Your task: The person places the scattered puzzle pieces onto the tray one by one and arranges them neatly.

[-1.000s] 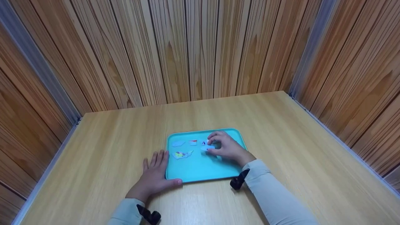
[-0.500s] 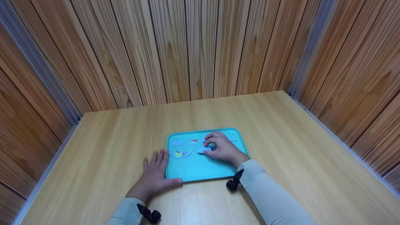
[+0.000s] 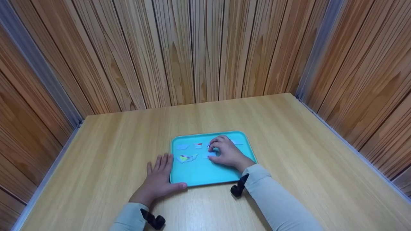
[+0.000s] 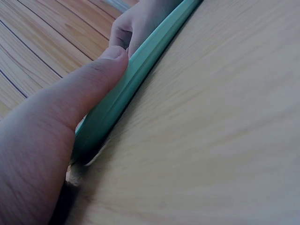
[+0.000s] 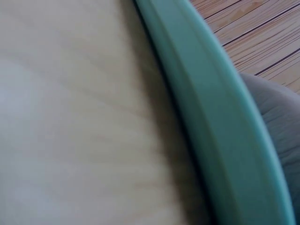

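In the head view a turquoise tray [image 3: 205,175] lies on the table, with several small cut-out pieces on it. My right hand [image 3: 227,154] is over the tray's right half, its fingers and thumb curled about a pale blue flat piece [image 3: 209,155], which the hand partly covers. Just beyond, a small dark-marked piece is mostly hidden by the fingertips. My left hand [image 3: 159,179] lies with straight fingers along the tray's left edge. Its thumb [image 4: 101,75] rests against the near rim in the left wrist view. The right wrist view shows mainly the tray's side [image 5: 220,112] and part of that hand.
Left of the right hand lie a yellow-and-purple patterned piece [image 3: 187,158], a pale blue piece [image 3: 183,147] and a red-topped piece [image 3: 198,146]. Another pale piece [image 3: 237,142] shows beyond the right hand. Wood-panelled walls [image 3: 205,51] enclose the table [image 3: 112,144].
My right hand has moved slightly left with the pale blue piece, which now looks flat on or near the tray. The piece at the far right has come into sight. My left hand stays put.
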`<state>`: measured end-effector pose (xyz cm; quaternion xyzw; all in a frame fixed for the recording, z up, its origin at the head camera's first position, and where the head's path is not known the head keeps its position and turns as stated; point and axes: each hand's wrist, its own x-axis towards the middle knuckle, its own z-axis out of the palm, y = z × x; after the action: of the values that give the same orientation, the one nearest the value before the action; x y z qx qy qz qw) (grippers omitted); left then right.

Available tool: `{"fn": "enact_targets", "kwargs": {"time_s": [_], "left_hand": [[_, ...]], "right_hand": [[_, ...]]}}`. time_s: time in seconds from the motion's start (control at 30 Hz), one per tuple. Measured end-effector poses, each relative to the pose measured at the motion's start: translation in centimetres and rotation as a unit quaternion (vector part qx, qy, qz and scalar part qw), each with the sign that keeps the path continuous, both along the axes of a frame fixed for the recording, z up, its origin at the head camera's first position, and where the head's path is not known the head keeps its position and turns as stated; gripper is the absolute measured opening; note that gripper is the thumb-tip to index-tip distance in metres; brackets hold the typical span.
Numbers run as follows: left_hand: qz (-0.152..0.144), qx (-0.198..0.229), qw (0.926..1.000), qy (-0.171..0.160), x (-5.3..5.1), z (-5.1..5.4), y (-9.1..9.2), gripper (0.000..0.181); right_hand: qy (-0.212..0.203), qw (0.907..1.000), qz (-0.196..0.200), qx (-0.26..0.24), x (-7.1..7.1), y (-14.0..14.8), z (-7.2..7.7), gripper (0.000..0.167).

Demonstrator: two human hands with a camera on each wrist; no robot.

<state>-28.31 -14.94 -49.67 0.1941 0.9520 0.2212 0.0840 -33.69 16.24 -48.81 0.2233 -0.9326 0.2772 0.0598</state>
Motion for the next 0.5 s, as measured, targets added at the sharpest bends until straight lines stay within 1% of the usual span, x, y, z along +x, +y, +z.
{"fn": "enact_targets", "kwargs": {"time_s": [0.17,0.33,0.5], "left_hand": [[0.000,0.004,1.0000,-0.001,-0.07,0.07,-0.08,0.127],[0.002,0.007,1.0000,-0.001,-0.04,-0.07,-0.09,0.126],[-0.004,-0.005,0.9999,0.012,-0.03,-0.10,-0.01,0.126]], "right_hand": [[0.006,0.9999,-0.005,-0.006,0.17,-0.35,0.08,0.017],[0.017,0.9998,-0.008,-0.011,0.15,-0.40,-0.24,0.017],[0.034,0.9993,0.000,-0.013,0.13,-0.23,-0.51,0.017]]}}
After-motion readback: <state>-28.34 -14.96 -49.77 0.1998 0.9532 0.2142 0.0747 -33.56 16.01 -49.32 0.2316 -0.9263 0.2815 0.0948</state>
